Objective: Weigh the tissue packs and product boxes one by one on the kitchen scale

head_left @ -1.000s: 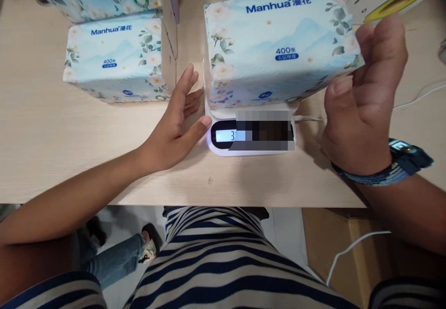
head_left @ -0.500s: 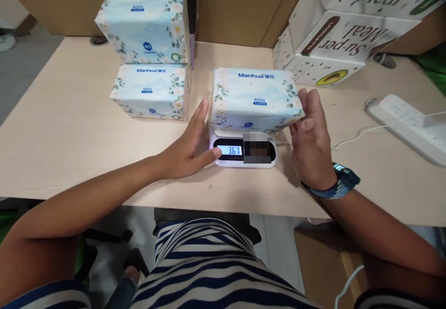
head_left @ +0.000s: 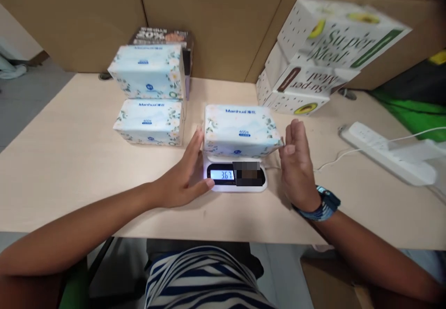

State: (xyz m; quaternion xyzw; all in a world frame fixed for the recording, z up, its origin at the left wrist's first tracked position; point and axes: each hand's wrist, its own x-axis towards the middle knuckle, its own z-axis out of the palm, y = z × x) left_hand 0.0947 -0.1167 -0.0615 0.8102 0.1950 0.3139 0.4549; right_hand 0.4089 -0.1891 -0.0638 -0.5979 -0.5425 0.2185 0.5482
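A light blue floral tissue pack (head_left: 240, 130) rests on a white digital kitchen scale (head_left: 220, 175), whose lit display reads what looks like 367, perhaps with a decimal point. My left hand (head_left: 181, 179) is open along the scale's left side, its thumb at the front left corner and its fingers stretched up beside the pack. To the right, my right hand (head_left: 298, 169) stands open on its edge, fingers stretched, close to the pack's right end; I cannot tell whether it touches. Part of the scale's panel is pixelated.
Two more tissue packs, an upper one (head_left: 149, 72) and a lower one (head_left: 149, 122), are stacked at the left before a dark box (head_left: 163, 36). White Su-per Meal boxes (head_left: 334, 44) are stacked at back right. A power strip (head_left: 386, 153) and white cable (head_left: 336, 158) lie right. Cardboard (head_left: 209, 25) stands behind.
The camera view has tilted up and back, bringing the boxes and power strip into sight. Both hands stay beside the pack and scale. The reading is unchanged from half a second ago.
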